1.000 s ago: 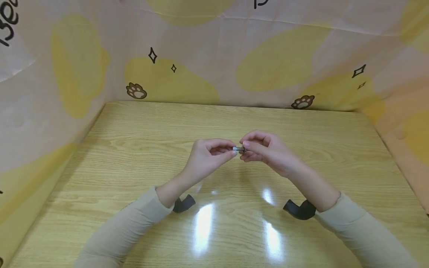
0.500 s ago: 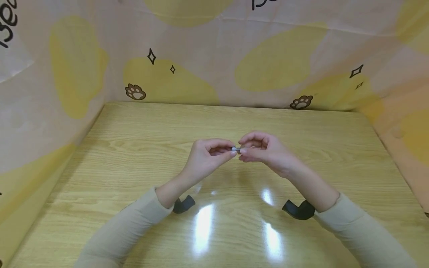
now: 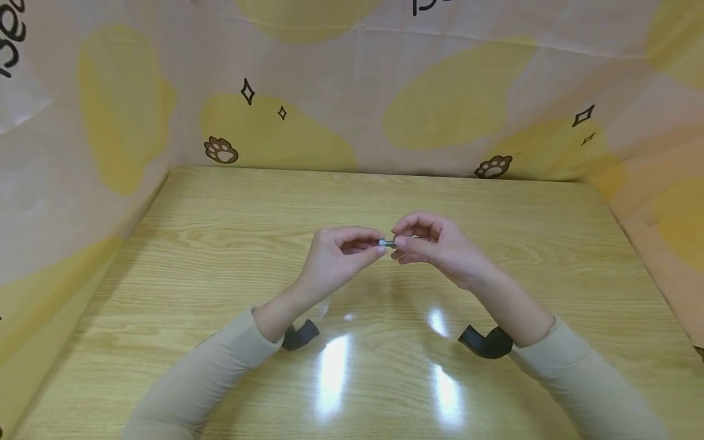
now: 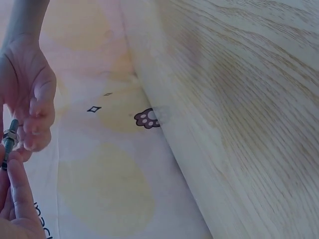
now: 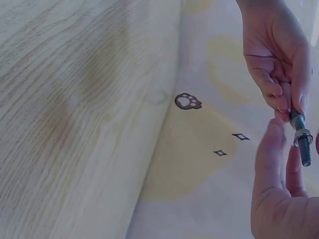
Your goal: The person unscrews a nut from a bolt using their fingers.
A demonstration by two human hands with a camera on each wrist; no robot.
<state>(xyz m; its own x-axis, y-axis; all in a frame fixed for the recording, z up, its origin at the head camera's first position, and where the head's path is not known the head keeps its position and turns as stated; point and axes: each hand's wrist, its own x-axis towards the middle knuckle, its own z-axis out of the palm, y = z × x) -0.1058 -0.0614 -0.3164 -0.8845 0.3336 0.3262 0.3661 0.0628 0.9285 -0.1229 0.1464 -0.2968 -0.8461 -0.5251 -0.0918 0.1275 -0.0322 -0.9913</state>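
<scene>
A small metal bolt [image 3: 388,243] is held between both hands above the wooden table. My left hand [image 3: 332,260] pinches its head end with thumb and fingers. A silver nut [image 5: 303,135] sits partway along the shank, and the threaded end [image 5: 305,155] juts out past it. My right hand [image 3: 451,253] curls around the nut, thumb tip right at it in the head view. From the right wrist, its middle finger [image 5: 295,172] lies close behind the bolt, while the index finger [image 5: 271,142] stands apart. The left wrist view shows the nut [image 4: 10,135] between the hands.
The wooden table [image 3: 247,201] has bright reflections near its front. A patterned cloth [image 3: 374,91] with yellow patches and paw prints walls its back and sides. Black curved pieces [image 3: 486,342] show at both wrists, below the sleeves.
My right thumb shifts down over the nut and then slightly back up, with its fingers flexing a little. The left hand keeps its pinch on the bolt, barely moving.
</scene>
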